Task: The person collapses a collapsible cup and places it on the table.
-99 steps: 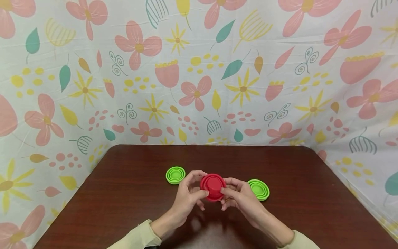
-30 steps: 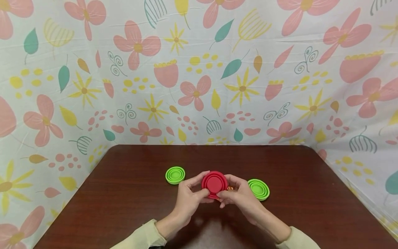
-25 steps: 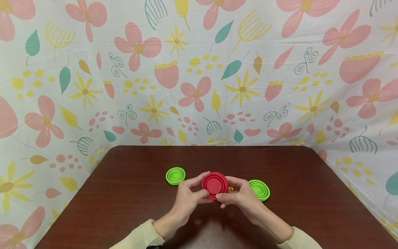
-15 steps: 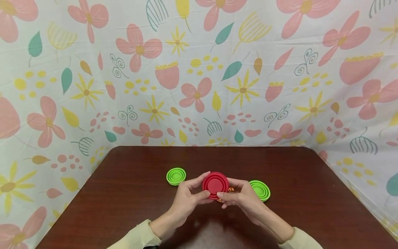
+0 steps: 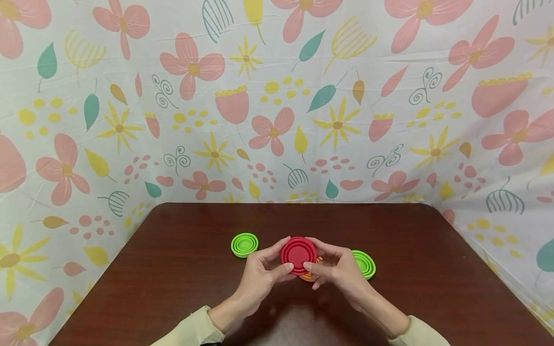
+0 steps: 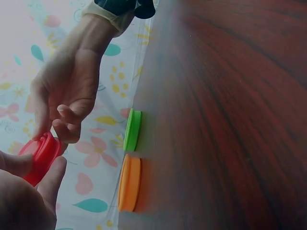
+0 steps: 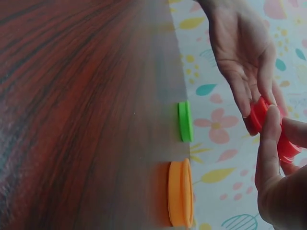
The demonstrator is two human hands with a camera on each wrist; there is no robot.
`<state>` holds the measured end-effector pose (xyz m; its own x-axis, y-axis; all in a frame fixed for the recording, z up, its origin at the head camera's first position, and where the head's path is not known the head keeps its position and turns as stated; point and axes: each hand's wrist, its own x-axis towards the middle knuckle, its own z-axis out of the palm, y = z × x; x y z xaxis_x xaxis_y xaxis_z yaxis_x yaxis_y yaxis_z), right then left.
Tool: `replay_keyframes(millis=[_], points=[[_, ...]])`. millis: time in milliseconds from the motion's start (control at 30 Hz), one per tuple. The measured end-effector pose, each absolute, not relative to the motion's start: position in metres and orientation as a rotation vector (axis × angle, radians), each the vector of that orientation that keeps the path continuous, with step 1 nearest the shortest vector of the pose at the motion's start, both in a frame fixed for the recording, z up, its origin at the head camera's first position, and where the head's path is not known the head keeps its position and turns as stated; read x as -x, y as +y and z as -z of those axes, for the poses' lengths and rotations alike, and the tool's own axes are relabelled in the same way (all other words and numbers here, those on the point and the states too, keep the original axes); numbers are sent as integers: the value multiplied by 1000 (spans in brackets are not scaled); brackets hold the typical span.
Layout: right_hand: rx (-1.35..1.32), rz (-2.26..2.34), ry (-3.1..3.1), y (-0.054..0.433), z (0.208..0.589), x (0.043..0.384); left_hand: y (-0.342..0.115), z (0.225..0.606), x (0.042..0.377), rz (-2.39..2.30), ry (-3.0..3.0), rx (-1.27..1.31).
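Observation:
A round red collapsible cup point(image 5: 298, 256), pressed flat into concentric rings, is held up above the table with its ringed face toward the head camera. My left hand point(image 5: 259, 276) pinches its left side, thumb on the lower face and fingers at the rim. On the other side my right hand point(image 5: 344, 271) pinches it likewise, its thumb low on the face and index finger along the upper right rim. Both wrist views show the red cup point(image 6: 42, 158) edge-on between the two hands. An orange ringed cup point(image 5: 308, 277) lies behind them, mostly hidden in the head view.
Two flat green ringed cups lie on the dark wooden table point(image 5: 195, 278): one green cup point(image 5: 244, 245) beyond my left hand, another green cup point(image 5: 364, 265) partly behind my right hand. The orange cup point(image 7: 180, 192) rests on the table in both wrist views. A flowered cloth point(image 5: 272, 96) hangs behind.
My right index finger has moved up along the rim and the right thumb has shifted over the face. The red cup has risen slightly, and more of the orange cup shows below it.

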<state>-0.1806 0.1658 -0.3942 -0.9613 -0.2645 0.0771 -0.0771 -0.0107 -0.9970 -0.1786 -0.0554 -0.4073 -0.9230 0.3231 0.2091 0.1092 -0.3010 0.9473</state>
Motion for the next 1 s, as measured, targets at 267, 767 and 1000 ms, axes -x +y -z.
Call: replay_keyframes(millis=[267,767,1000], points=[[422,2072,2213,167,395,181,-55,408,180,-2380,1782,-527],[516,2090,2281,167,397,181,-56,408,181,-2384,1803,-520],[562,2123,2279,167,398,181,-56,408,180,-2373,1812,-524]])
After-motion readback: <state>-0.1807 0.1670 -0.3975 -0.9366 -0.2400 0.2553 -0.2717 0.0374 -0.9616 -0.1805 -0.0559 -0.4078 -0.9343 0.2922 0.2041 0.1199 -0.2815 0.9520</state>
